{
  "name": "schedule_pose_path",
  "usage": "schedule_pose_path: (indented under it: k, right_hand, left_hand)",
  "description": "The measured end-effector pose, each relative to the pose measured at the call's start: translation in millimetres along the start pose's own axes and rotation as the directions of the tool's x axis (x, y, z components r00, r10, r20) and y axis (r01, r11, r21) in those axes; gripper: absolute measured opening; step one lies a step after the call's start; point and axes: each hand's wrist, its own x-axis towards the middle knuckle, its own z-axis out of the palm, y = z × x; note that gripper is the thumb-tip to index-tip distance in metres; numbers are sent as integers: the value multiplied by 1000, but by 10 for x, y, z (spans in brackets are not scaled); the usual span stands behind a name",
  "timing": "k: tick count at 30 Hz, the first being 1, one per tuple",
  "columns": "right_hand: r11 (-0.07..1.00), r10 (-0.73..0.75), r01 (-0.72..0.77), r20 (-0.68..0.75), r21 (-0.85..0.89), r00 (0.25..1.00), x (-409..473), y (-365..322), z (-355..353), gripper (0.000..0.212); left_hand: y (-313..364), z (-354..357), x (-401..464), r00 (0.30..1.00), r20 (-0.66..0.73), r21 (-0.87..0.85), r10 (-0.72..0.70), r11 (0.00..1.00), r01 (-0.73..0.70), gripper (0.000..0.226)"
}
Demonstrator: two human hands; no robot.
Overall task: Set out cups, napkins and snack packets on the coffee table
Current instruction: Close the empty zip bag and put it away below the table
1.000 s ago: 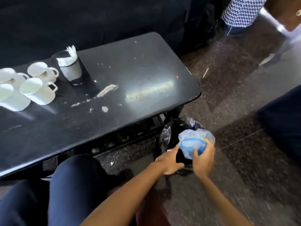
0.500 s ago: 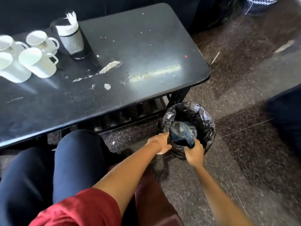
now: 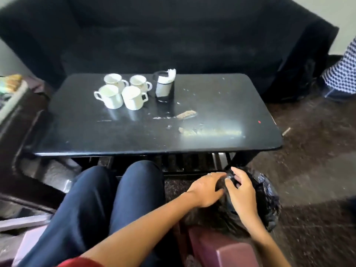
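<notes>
Four white cups are seen standing upright, mouths up, in a tight two-by-two cluster on the coffee table, in its far-left part; the handle of the near-left cup points left, the other three handles point right. Just to the right of the cluster a dark mesh napkin holder stands upright, its long axis vertical, with white napkins sticking out of its top. Crumbs and a pale smear are noted on the surface towards the near-right part, and a small red speck close to the right edge. No snack packet can be made out on the surface. Below the near-right corner, on the floor, a bin lined with a black plastic bag is seen; the left hand and the right hand meet over its rim, fingers curled at the liner. Whether anything is pinched cannot be told, owing to blur. Knees in dark trousers are recorded before the near edge. A black sofa runs behind the far edge; the floor is dark speckled stone.
</notes>
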Motion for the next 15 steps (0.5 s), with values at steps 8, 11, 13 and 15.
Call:
schedule_pose_path:
  k: [8,11,13,15]
  right_hand:
    - [833,-432,538,459,-126,776,41,-1357,4,45]
    - [700,-496,695,592,-160,636,-28,-1888,141,51]
    - [635,-532,759,633,-142,563,-90,-2178,279,55]
    - [588,-564,799,646,-123,514,-176,-2440,463,57]
  left_hand:
    - [-48,-900,-651,922,-377,-63,89,991,-122,60]
    - [-77,-1291,-929,876,-472,-41,102,990,-138,56]
    - [-124,-1536,-1121,850,-516,-15,107,991,-133,57]
    - [-227,-1774,-1343,817,-568,25,103,994,-109,59]
